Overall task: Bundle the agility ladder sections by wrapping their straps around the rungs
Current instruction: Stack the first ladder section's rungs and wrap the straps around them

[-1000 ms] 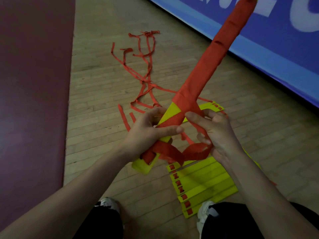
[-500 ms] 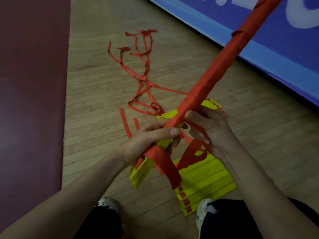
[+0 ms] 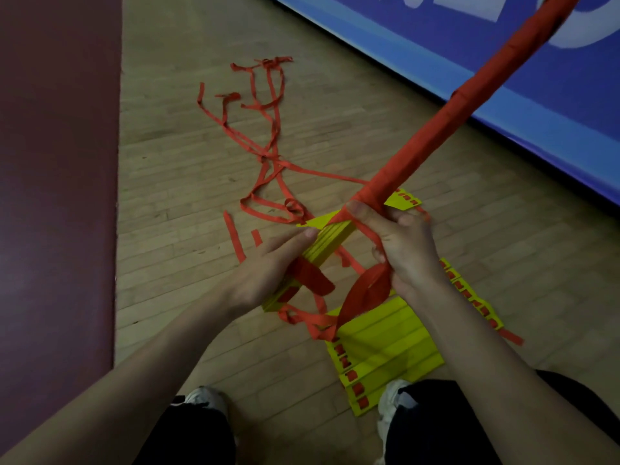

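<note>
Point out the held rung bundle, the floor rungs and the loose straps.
held rung bundle point(image 3: 329, 244): head view, bare yellow side.
floor rungs point(image 3: 385, 344): head view, middle slat.
loose straps point(image 3: 270, 160): head view, crossing point.

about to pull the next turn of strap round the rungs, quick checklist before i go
1. Left hand grips the held stack of yellow plastic rungs: ok.
2. Right hand holds the red fabric strap, thumb at the edge of the wrap: ok.
3. Rungs in the held stack lie flush: ok, the edges look even.
4. Wrap covers the whole stack: not ok, bare yellow shows near the left hand.
5. Slack loop is free of the second yellow rung stack on the floor: cannot tell, it trails down onto it.
6. Loose red straps on the wooden floor are clear of the hands: ok.
</note>
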`<state>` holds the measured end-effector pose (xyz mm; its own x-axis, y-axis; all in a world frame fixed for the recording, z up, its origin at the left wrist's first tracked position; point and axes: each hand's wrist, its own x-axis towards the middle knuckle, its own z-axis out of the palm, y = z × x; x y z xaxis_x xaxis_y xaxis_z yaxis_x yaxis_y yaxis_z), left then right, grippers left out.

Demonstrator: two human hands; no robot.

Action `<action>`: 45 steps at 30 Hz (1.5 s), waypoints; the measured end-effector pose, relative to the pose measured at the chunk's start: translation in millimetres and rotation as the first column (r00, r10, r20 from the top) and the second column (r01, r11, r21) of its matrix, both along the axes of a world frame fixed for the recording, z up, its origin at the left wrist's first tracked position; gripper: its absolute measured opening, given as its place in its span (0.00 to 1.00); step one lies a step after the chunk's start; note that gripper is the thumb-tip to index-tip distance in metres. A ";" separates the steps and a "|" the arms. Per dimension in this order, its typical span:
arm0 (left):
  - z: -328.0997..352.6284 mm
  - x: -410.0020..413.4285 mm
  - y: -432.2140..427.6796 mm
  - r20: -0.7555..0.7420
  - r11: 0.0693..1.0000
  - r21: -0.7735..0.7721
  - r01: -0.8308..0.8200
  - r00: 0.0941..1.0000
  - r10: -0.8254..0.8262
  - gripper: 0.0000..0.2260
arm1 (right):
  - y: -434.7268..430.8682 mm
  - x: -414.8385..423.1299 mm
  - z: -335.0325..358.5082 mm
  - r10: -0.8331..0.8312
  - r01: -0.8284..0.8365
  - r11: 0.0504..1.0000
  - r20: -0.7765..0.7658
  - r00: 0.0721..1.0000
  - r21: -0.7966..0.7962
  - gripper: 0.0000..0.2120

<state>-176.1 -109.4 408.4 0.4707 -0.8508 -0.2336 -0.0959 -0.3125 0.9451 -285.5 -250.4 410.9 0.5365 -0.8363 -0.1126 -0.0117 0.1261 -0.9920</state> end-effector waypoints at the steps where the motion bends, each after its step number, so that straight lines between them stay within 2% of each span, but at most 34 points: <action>1: -0.7 5.7 1.6 0.008 0.998 0.015 0.057 0.998 -0.057 0.24 | -1.8 -0.7 -0.2 -0.008 0.008 1.000 0.002 1.000 0.006 0.09; 4: -4.1 13.1 6.4 0.127 0.960 0.064 0.271 0.952 -0.278 0.28 | -3.8 -2.5 -1.8 -0.023 0.022 0.999 0.023 0.999 0.033 0.10; 6: -7.9 13.6 6.7 0.121 0.954 0.013 0.300 0.946 -0.300 0.26 | -4.1 -2.2 -3.7 -0.032 0.031 0.999 0.026 0.999 0.041 0.10; 7: -9.7 14.0 5.9 0.170 0.957 -0.001 0.290 0.943 -0.286 0.25 | -4.0 -1.8 -4.3 -0.034 0.033 0.998 0.023 0.999 0.050 0.10; 9: -9.2 9.1 3.0 0.401 0.969 0.021 0.248 0.885 -0.235 0.23 | -2.8 -1.2 -4.7 -0.037 0.036 0.997 0.017 0.999 0.062 0.10; 11: -10.5 1.4 0.4 0.640 0.987 0.010 0.159 0.758 -0.128 0.19 | 0.1 0.1 -6.7 -0.024 0.023 0.998 0.015 1.000 0.065 0.09; 13: -13.9 -6.8 -1.6 0.784 0.998 0.031 0.058 0.618 -0.060 0.15 | 5.4 2.2 -10.2 -0.009 0.008 0.997 0.012 1.000 0.071 0.09; 15: -18.6 -10.6 -3.5 0.835 0.997 0.065 -0.030 0.548 -0.038 0.14 | 10.5 4.9 -13.6 -0.002 0.001 0.997 0.008 1.000 0.074 0.10; 18: -22.5 -13.1 -4.7 0.867 0.992 0.028 -0.119 0.498 0.036 0.16 | 14.8 7.3 -12.6 -0.007 0.007 0.998 -0.006 1.000 0.068 0.12; 21: -21.7 -16.4 -8.5 0.866 0.983 0.017 -0.181 0.495 0.076 0.18 | 15.1 7.9 -8.4 0.011 -0.010 1.000 -0.026 1.000 0.025 0.12; 26: -14.0 -12.3 -13.8 0.764 0.967 0.025 -0.254 0.628 0.145 0.18 | 12.5 4.5 -3.7 0.095 -0.095 0.995 0.009 0.995 -0.010 0.09; 28: -13.9 -9.6 -14.3 0.685 0.964 0.018 -0.266 0.706 0.182 0.19 | 10.4 3.8 -5.2 0.099 -0.099 0.995 0.019 0.995 -0.022 0.13; 30: -15.1 -8.2 -15.1 0.566 0.963 -0.001 -0.269 0.794 0.222 0.20 | 10.4 4.6 -9.2 0.094 -0.094 0.995 0.003 0.996 -0.022 0.21; 34: -9.1 -10.6 -16.5 0.203 0.955 -0.086 -0.284 0.933 0.296 0.17 | 13.3 4.9 -12.6 0.108 -0.108 0.994 -0.009 0.994 -0.025 0.24; 37: 1.4 -11.5 -13.5 -0.038 0.957 -0.114 -0.267 0.964 0.265 0.19 | 12.1 4.3 -8.4 0.094 -0.094 0.995 -0.014 0.995 -0.040 0.28; 39: 8.0 -13.0 -10.3 -0.161 0.963 -0.120 -0.241 0.962 0.221 0.20 | 12.4 3.3 -3.0 0.118 -0.118 0.993 0.007 0.993 -0.025 0.25; 45: 15.6 -15.3 -2.9 -0.418 0.994 -0.086 -0.071 0.908 0.029 0.24 | 13.3 0.4 5.5 0.297 -0.313 0.945 0.156 0.942 0.093 0.20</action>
<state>-191.4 -112.3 424.0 0.3912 -0.8570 -0.3355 0.3259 -0.2119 0.9214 -285.1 -237.1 416.4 0.7808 -0.6159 -0.1048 0.0681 0.2506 -0.9657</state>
